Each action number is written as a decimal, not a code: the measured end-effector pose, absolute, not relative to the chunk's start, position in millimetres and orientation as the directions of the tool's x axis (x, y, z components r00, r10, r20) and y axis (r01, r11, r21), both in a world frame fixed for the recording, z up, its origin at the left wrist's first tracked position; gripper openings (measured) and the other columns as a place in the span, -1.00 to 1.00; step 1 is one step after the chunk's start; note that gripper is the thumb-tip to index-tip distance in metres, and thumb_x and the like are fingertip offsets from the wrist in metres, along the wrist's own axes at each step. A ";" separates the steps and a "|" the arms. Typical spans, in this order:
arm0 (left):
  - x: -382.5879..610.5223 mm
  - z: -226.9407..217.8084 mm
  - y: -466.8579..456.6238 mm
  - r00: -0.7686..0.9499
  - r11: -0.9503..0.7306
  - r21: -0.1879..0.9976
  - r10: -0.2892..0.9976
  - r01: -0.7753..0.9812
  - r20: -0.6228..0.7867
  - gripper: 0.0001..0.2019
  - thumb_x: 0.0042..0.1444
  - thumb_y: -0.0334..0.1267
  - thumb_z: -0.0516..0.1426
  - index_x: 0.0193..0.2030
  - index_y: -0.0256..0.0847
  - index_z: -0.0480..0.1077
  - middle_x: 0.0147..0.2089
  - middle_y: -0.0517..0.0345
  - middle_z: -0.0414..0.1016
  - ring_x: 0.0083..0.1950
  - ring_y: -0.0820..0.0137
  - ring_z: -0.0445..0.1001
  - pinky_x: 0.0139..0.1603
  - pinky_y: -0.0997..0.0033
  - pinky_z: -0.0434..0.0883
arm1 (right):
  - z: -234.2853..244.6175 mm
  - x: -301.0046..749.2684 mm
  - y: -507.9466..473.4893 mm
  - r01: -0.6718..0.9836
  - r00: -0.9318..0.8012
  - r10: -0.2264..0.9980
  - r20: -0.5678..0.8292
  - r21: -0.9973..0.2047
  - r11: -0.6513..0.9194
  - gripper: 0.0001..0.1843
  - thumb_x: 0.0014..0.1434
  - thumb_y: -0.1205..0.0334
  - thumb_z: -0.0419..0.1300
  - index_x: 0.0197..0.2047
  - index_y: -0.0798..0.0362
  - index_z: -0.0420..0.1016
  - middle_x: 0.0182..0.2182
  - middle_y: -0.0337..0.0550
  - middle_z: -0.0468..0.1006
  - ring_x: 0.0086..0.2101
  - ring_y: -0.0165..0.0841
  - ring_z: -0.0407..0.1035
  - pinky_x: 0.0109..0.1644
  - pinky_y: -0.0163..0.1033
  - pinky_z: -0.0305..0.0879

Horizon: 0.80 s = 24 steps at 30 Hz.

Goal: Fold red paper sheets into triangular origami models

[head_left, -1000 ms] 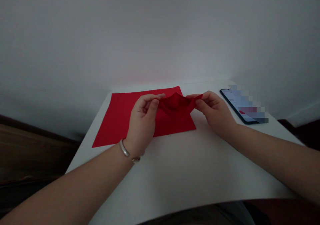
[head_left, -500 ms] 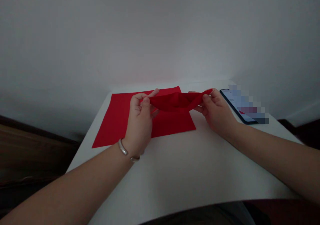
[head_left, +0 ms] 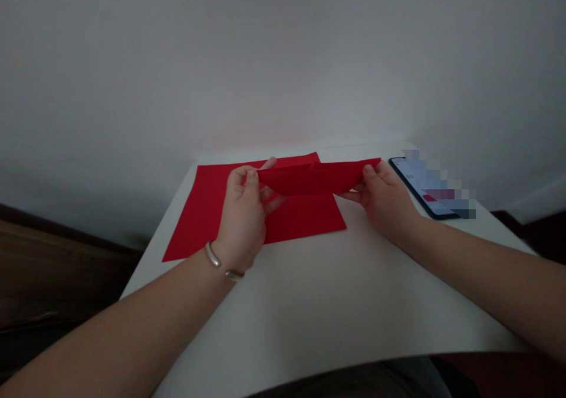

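Note:
A folded piece of red paper (head_left: pixel 309 180) is stretched between my two hands, above the table. My left hand (head_left: pixel 245 209) pinches its left end between thumb and index finger, other fingers spread beneath. At the opposite end, my right hand (head_left: pixel 384 191) grips the right tip with the thumb on the near side; some of its fingers are hidden behind the paper. Underneath lies a flat red sheet (head_left: pixel 198 227), partly covered by my left hand and the folded piece. A silver open bangle (head_left: pixel 212 255) circles my left wrist.
The white table (head_left: pixel 336 303) stands against a pale wall (head_left: pixel 283 62). A phone (head_left: pixel 415 186) with a lit, partly blurred screen lies on the table to the right of my right hand. Brown wooden furniture (head_left: pixel 53 268) is at the left.
The folded red paper is pulled flatter and straighter, its upper edge now nearly level. My left hand has moved slightly left; my right hand has barely moved.

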<state>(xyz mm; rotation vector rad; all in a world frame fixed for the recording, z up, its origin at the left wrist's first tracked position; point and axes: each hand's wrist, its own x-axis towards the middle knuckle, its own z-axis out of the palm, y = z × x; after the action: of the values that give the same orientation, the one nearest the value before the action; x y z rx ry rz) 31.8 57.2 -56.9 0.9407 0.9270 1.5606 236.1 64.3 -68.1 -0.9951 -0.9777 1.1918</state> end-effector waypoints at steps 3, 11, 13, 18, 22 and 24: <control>31.5 -57.3 57.8 -0.155 -0.119 0.931 0.986 -0.346 0.068 -0.88 0.27 -0.15 0.02 -0.27 -0.08 0.16 0.15 0.09 0.46 -0.16 0.38 0.56 -0.30 0.35 0.56 | -68.6 236.5 65.1 -0.252 0.132 0.990 0.053 -0.964 0.085 -0.93 0.27 0.15 0.03 -0.21 -0.08 0.28 -0.22 -0.18 0.57 -0.20 -0.28 0.51 -0.11 0.00 0.53; 34.1 -58.4 59.7 -0.193 -0.080 0.942 0.981 -0.325 0.017 -0.92 0.25 -0.24 0.01 -0.29 -0.08 0.17 0.05 0.10 0.52 -0.22 0.37 0.56 -0.37 0.34 0.56 | -68.7 235.3 67.4 -0.230 0.162 0.987 0.016 -0.972 0.053 -0.96 0.22 0.24 0.04 -0.23 -0.09 0.24 -0.32 -0.24 0.58 -0.23 -0.26 0.52 -0.21 0.00 0.56; 33.8 -61.1 62.7 -0.210 -0.095 0.946 0.977 -0.310 0.030 -0.93 0.25 -0.23 0.02 -0.27 -0.07 0.18 -0.06 0.13 0.56 -0.29 0.39 0.56 -0.35 0.33 0.56 | -67.8 234.8 65.8 -0.203 0.174 0.984 0.034 -0.977 0.070 -0.96 0.22 0.24 0.05 -0.23 -0.09 0.22 -0.32 -0.24 0.58 -0.22 -0.27 0.52 -0.23 -0.02 0.56; 31.2 -65.5 63.7 -0.160 -0.144 0.965 0.981 -0.222 0.109 -0.64 0.19 -0.18 0.14 0.11 0.02 0.20 -0.40 0.25 0.50 -0.43 0.39 0.54 -0.33 0.29 0.58 | -65.8 234.4 60.9 -0.105 0.161 0.983 0.088 -0.989 0.106 -0.87 0.20 0.16 0.12 -0.24 -0.10 0.19 -0.32 -0.23 0.58 -0.22 -0.24 0.53 -0.25 -0.02 0.56; 33.6 -62.6 56.4 0.008 -0.080 0.966 0.996 -0.246 0.085 -0.29 0.06 -0.26 0.26 0.30 0.05 0.03 -0.22 0.17 0.54 -0.27 0.32 0.59 -0.20 0.23 0.59 | -66.6 234.6 60.0 -0.099 0.139 0.979 0.151 -0.981 0.165 -0.82 0.18 0.10 0.16 -0.25 -0.10 0.19 -0.33 -0.23 0.57 -0.22 -0.24 0.52 -0.23 -0.02 0.54; 35.8 -61.0 54.0 0.087 -0.079 0.963 0.991 -0.259 0.105 -0.38 0.04 -0.32 0.25 0.23 0.00 0.15 -0.07 0.10 0.54 -0.14 0.30 0.58 -0.11 0.23 0.57 | -68.2 235.4 60.5 -0.127 0.113 0.976 0.188 -0.971 0.202 -0.79 0.15 0.10 0.19 -0.25 -0.10 0.19 -0.33 -0.25 0.57 -0.21 -0.26 0.51 -0.19 -0.03 0.52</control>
<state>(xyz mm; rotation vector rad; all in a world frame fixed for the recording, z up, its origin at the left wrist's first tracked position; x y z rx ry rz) 35.8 54.0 -61.0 1.1277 0.9008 1.3131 235.4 60.5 -68.2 -1.0117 -1.1228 1.0548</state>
